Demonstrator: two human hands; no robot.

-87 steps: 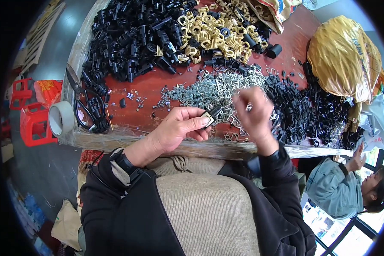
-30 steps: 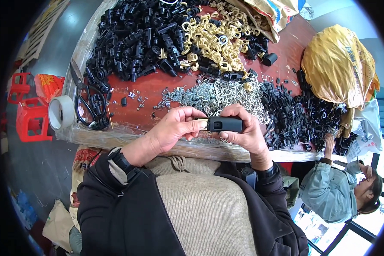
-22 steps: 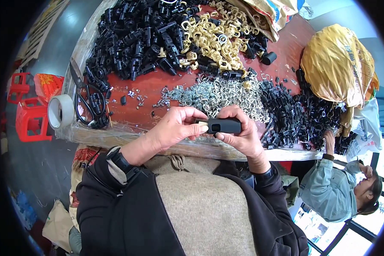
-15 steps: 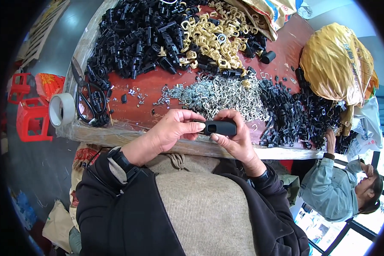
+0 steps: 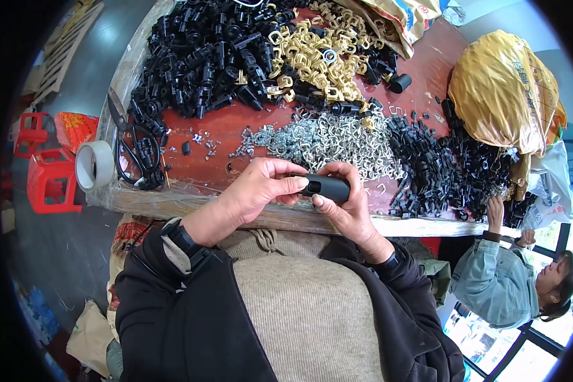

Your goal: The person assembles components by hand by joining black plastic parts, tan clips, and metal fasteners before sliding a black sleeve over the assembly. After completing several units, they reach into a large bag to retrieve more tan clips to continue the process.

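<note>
Head view: black cylinder (image 5: 332, 188) between the hands (image 5: 259, 191), one end in each grip.

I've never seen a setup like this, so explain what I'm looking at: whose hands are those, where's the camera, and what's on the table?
There's no machine: these are a person's bare hands, seen by a wide fisheye camera on their head, looking down, which bends straight edges. The right hand grips a black tube-shaped part; the left hand pinches at its left end. On the red table lie heaps of black parts, gold-coloured clips, bent metal pieces and small black pieces, plus scissors. The hand at far right belongs to someone else.
</note>
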